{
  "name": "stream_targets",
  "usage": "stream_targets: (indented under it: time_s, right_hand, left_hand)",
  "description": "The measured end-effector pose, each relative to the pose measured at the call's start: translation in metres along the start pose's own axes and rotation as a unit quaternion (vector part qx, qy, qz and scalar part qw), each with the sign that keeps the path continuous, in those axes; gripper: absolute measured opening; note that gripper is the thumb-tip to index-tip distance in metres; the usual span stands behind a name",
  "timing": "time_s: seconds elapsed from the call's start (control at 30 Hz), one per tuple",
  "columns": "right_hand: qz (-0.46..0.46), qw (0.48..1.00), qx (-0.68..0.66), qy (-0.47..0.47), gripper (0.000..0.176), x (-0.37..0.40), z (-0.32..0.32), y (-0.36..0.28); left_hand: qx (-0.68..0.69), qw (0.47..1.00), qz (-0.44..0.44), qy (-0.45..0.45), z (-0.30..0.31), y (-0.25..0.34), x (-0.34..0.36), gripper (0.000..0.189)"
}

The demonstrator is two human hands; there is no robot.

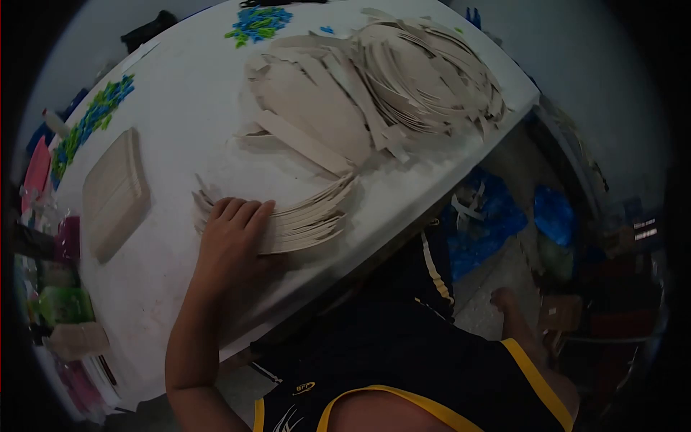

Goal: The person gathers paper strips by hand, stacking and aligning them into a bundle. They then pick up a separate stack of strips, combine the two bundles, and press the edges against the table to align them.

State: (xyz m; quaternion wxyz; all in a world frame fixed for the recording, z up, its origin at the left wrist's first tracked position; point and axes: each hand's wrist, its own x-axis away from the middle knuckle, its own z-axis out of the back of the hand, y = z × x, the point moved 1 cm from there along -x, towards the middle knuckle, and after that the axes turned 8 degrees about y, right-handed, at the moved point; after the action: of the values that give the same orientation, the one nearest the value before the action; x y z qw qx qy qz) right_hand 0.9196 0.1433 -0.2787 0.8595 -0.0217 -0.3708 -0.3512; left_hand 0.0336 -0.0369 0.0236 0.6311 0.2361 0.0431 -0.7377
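Near the table's front edge my left hand (234, 223) is closed over the left part of a curved bundle of beige strips (309, 216). The bundle's right end fans out on the table, and a few strip ends stick up beyond my fingers. My right hand (504, 299) hangs low at my right side, away from the table; it is small and dark, and its fingers do not show clearly. Behind the bundle lies a large loose pile of similar flat strips (425, 72), coiled on the right. Their material I cannot make out.
A neat beige stack (115, 194) lies on the white table (187, 144) at left. Small blue and green pieces (259, 23) are heaped at the back, with more along the left edge. On the floor to the right is blue plastic sheeting (489, 216) with strip scraps.
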Motion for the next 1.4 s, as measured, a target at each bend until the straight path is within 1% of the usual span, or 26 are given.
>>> stream_targets:
  time_s: [0.07,0.1,0.13,0.2,0.3,0.33,0.4,0.43,0.47,0.53,0.63,0.7,0.73,0.77,0.8,0.83,0.9,0.93,1.0,1.03,1.07,1.1,1.13,1.2,1.3,1.4]
  right_hand:
    - [-0.256,0.948,-0.187,0.014,0.032,-0.002,0.028,-0.018]
    - [-0.451,0.708,-0.516,0.169,0.017,0.011,0.086,-0.05]
    - [-0.434,0.632,-0.598,0.235,0.016,0.006,0.107,-0.059]
    - [-0.394,0.512,-0.714,0.268,0.016,-0.002,0.149,-0.07]
    - [-0.322,0.419,-0.812,0.248,0.024,-0.013,0.199,-0.078]
    - [-0.326,0.413,-0.813,0.249,0.024,-0.013,0.211,-0.081]
    - [-0.251,0.29,-0.895,0.226,0.027,-0.016,0.231,-0.084]
    - [-0.254,0.285,-0.896,0.226,0.027,-0.018,0.231,-0.084]
    - [-0.234,0.281,-0.904,0.22,0.028,-0.02,0.23,-0.086]
    - [-0.221,0.272,-0.912,0.211,0.029,-0.024,0.223,-0.087]
    - [-0.248,0.275,-0.908,0.195,0.023,-0.037,0.197,-0.089]
    - [-0.349,0.441,-0.809,0.172,0.024,-0.052,0.169,-0.089]
    - [-0.345,0.442,-0.811,0.167,0.024,-0.064,0.141,-0.087]
    - [-0.332,0.716,-0.59,0.17,0.023,-0.077,0.107,-0.084]
    - [-0.278,0.9,-0.297,0.157,0.022,-0.084,0.091,-0.083]
    - [-0.275,0.9,-0.299,0.156,0.022,-0.084,0.088,-0.09]
    - [-0.167,0.941,-0.261,0.133,0.021,-0.083,0.083,-0.11]
    - [-0.164,0.941,-0.261,0.136,0.021,-0.086,0.086,-0.12]
    - [-0.357,0.785,-0.496,0.1,0.02,-0.093,0.08,-0.135]
    - [-0.356,0.785,-0.497,0.101,0.02,-0.098,0.076,-0.135]
    - [-0.252,0.879,-0.397,0.077,0.02,-0.107,0.074,-0.138]
    - [-0.141,0.947,-0.284,0.05,0.02,-0.117,0.064,-0.14]
    - [-0.141,0.947,-0.285,0.05,0.02,-0.122,0.051,-0.142]
    - [-0.179,0.792,-0.551,0.192,0.018,-0.128,0.033,-0.147]
    - [-0.246,0.795,-0.539,0.129,0.018,-0.138,0.062,-0.153]
    - [-0.203,0.818,-0.509,0.172,0.014,-0.146,0.063,-0.159]
  left_hand:
    - [-0.035,0.999,0.01,0.018,0.002,0.007,-0.003,0.092]
    - [-0.025,1.0,-0.017,0.008,0.003,0.012,-0.004,0.092]
    - [-0.047,0.999,0.0,0.003,0.005,0.015,-0.005,0.095]
    - [-0.057,0.998,-0.006,-0.005,0.006,0.017,-0.005,0.099]
    - [-0.11,0.994,0.0,-0.022,0.012,0.018,-0.003,0.103]
    - [-0.133,0.991,-0.009,-0.015,0.018,0.022,-0.005,0.1]
    - [-0.158,0.987,-0.02,-0.008,0.04,0.023,-0.003,0.098]
    - [-0.182,0.982,-0.04,0.039,0.058,0.02,-0.001,0.092]
    - [-0.205,0.973,-0.059,0.086,0.075,0.016,0.003,0.086]
    - [-0.127,0.945,0.021,0.3,0.115,0.018,0.017,0.066]
    - [-0.118,0.952,0.01,0.281,0.11,0.004,0.026,0.065]
    - [-0.119,0.955,0.004,0.27,0.113,0.006,0.029,0.064]
    - [-0.121,0.956,0.002,0.266,0.115,0.006,0.032,0.064]
    - [-0.123,0.957,-0.002,0.262,0.118,0.007,0.033,0.064]
    - [-0.123,0.958,-0.006,0.259,0.119,0.006,0.034,0.063]
    - [-0.123,0.959,-0.01,0.256,0.121,0.006,0.035,0.063]
    - [-0.124,0.959,-0.017,0.253,0.125,0.008,0.036,0.062]
    - [-0.125,0.959,-0.021,0.252,0.127,0.009,0.036,0.061]
    - [-0.123,0.96,-0.029,0.25,0.129,0.012,0.036,0.06]
    - [-0.121,0.96,-0.034,0.25,0.13,0.014,0.035,0.06]
    - [-0.119,0.96,-0.04,0.249,0.131,0.015,0.034,0.06]
    - [-0.117,0.961,-0.045,0.248,0.131,0.016,0.033,0.059]
    - [-0.113,0.961,-0.05,0.247,0.131,0.018,0.031,0.059]
    - [-0.107,0.961,-0.06,0.246,0.13,0.02,0.029,0.058]
    - [-0.094,0.963,-0.076,0.243,0.127,0.022,0.026,0.057]
    - [-0.082,0.962,-0.091,0.242,0.123,0.025,0.023,0.056]
